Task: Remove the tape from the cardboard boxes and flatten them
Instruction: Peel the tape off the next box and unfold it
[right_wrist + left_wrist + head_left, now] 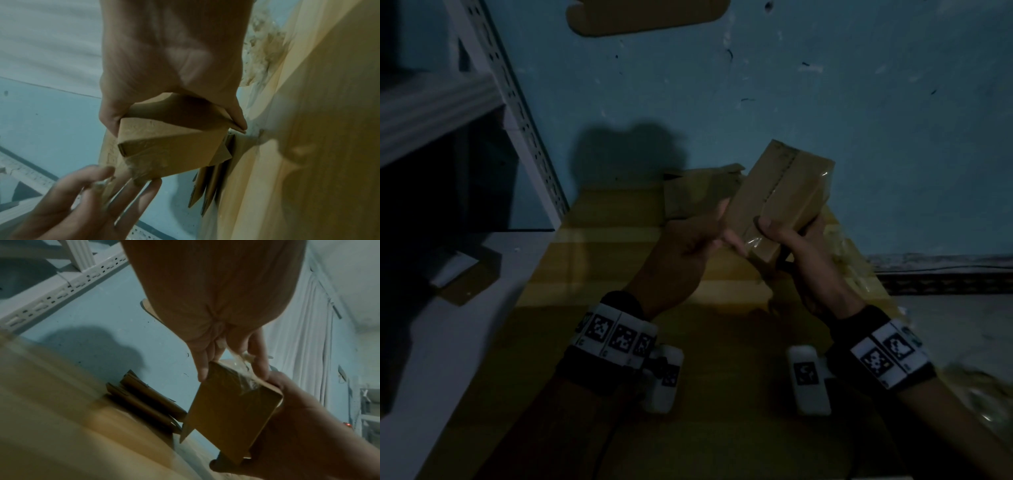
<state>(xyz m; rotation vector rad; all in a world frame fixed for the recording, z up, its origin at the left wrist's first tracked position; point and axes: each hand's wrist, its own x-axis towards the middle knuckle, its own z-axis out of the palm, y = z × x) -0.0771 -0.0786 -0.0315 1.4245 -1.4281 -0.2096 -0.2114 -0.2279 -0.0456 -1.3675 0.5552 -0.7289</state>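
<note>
A small brown cardboard box (780,198) is held up over a large cardboard sheet, sealed with clear tape (753,241) that wraps its near end. My right hand (801,253) grips the box's near end from the right, thumb on top. In the right wrist view the right hand's fingers (111,116) curl round the box (170,146). My left hand (688,240) is at the same end and pinches a lifted strand of tape (246,381) off the box (230,405). Tape (141,172) looks crumpled at that corner.
Flattened boxes (698,195) lean against the blue wall behind. A pile of crumpled used tape (849,260) lies to the right. A white slotted metal shelf post (517,102) stands at the left. The large yellowish cardboard sheet (619,267) lies below the hands.
</note>
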